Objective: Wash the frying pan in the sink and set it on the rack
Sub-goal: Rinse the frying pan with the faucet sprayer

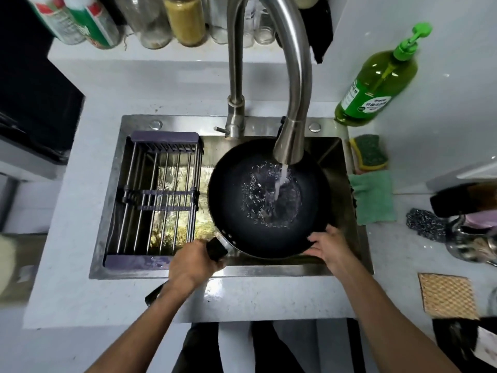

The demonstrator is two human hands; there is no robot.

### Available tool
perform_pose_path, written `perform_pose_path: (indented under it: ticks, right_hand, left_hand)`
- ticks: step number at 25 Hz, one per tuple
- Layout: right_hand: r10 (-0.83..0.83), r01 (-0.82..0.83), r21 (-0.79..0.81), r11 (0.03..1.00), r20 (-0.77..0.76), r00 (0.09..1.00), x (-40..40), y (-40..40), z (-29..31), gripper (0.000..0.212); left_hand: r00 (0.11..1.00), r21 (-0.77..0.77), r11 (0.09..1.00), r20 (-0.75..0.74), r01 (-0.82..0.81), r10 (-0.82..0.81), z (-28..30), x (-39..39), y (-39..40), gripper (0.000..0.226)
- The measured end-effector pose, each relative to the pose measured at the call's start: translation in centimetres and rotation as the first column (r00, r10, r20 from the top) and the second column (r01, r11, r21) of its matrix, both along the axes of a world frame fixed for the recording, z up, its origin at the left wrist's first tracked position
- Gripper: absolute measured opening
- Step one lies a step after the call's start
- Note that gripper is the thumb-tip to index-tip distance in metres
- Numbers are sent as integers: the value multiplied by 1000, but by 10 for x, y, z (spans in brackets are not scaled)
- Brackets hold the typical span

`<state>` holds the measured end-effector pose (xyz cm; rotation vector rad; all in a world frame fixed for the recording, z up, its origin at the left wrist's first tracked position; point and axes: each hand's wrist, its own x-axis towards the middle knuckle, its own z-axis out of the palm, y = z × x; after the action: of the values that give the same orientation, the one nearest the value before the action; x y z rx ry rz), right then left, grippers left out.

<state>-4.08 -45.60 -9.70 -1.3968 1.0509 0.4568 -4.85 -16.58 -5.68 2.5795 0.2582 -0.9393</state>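
Frying pan (pixel 269 197): round, black inside and out, dull non-stick bowl with a thin bright rim; two small rivets show where the handle joins at the lower left; it sits in the right part of the sink (pixel 242 270), under the tap
Pan handle (pixel 216 249): black, short stretch visible, pointing to the lower left toward the person
Water (pixel 281 181): a white stream falls from the tap spout (pixel 289 146) into the pan bowl, where it pools, splashes and glitters right of centre
Left hand (pixel 191 265): fingers wrapped tight round the pan handle, knuckles up
Right hand (pixel 329 246): rests on the pan's near right rim, fingers spread apart and fairly straight, fingertips (pixel 313 239) lying over the edge onto the inner wall
Rack (pixel 158 195): steel bars with purple ends, spanning the left part of the sink, just beside the pan
Table (pixel 80 238): pale grey, around the sink; carries a green soap bottle (pixel 376 84), a green-and-yellow sponge (pixel 369 152) and a green cloth (pixel 373 197) on the right
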Motion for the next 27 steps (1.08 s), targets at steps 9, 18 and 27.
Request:
perform_pose_path:
  ticks: [9, 18, 27]
  right_hand:
    - [958, -849, -527, 34, -226, 179, 35, 78, -39, 70]
    - [816, -712, -688, 140, -327, 477, 95, 81, -80, 68]
    - [947, -864, -424, 272, -40, 318, 93, 164, -46, 69]
  left_hand:
    - [963, 133, 974, 174, 185, -206, 11, -16, -8, 44]
    - [971, 221, 965, 160, 141, -179, 16, 1, -2, 41]
    - [963, 266, 943, 123, 203, -242, 11, -2, -2, 32]
